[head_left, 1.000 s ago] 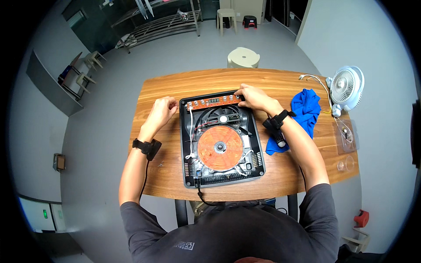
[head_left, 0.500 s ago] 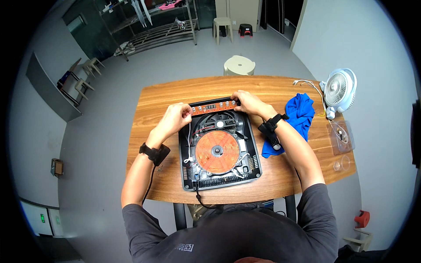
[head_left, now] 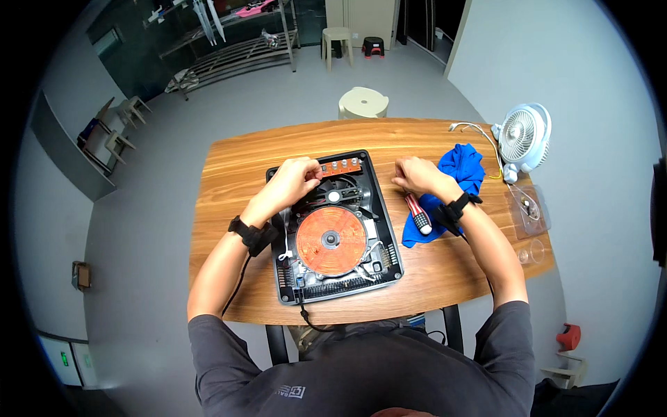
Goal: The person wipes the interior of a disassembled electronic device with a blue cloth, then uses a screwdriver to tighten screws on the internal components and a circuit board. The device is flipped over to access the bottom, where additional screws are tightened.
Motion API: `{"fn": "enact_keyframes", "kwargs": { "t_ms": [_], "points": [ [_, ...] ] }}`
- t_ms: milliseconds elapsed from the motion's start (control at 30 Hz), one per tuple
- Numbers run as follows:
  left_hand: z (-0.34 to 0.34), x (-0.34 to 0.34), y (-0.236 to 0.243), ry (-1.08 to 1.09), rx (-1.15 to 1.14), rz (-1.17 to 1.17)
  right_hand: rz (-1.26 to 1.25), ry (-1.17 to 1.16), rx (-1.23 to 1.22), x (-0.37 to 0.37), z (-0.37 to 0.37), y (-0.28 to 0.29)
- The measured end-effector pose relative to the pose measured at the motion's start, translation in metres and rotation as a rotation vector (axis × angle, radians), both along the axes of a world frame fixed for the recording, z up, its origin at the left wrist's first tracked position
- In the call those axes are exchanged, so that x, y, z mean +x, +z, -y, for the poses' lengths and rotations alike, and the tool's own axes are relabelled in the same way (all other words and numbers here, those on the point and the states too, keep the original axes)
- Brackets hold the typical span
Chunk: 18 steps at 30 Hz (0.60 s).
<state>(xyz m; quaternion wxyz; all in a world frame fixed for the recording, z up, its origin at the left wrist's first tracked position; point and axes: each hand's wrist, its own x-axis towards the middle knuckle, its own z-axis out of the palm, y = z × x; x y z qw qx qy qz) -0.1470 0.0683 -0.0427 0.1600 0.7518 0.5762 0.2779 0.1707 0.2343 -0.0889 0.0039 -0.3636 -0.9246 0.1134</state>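
An opened induction cooker [head_left: 390, 260] lies on the table, its round copper coil [head_left: 332, 240] and black cooling fan exposed. An orange control board [head_left: 344, 167] with round buttons sits along its far edge. My left hand [head_left: 299, 177] is over the board's left end, fingers pinched together at its near edge; whatever they hold is hidden. To the right of the cooker, my right hand [head_left: 417, 175] is closed, its fingers curled, and what may be in it is hidden. Just below it, a tool with a red, white and black grip [head_left: 419, 215] lies by the blue cloth [head_left: 461, 167].
A small white fan [head_left: 522, 137] stands at the table's right edge, its cable trailing nearby. Closer to me are a clear plastic tray [head_left: 529, 212] with small parts and a clear round cup [head_left: 535, 251]. A black cord [head_left: 306, 318] runs off the cooker's near edge.
My right hand has left the control board's right end and moved right, toward the blue cloth. My left hand has slid a little right over the board. The whole view has shifted slightly.
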Motion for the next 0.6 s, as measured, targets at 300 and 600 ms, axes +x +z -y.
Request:
{"fn": "enact_keyframes", "kwargs": {
  "t_ms": [300, 600],
  "points": [
    [-0.015, 0.027, -0.011, 0.041, -0.12, 0.099, 0.252, -0.047, -0.134, 0.028, 0.043, 0.002],
    [-0.012, 0.015, -0.019, 0.074, -0.025, -0.007, 0.218, -0.042, -0.194, 0.033, 0.035, 0.002]
  ]
}}
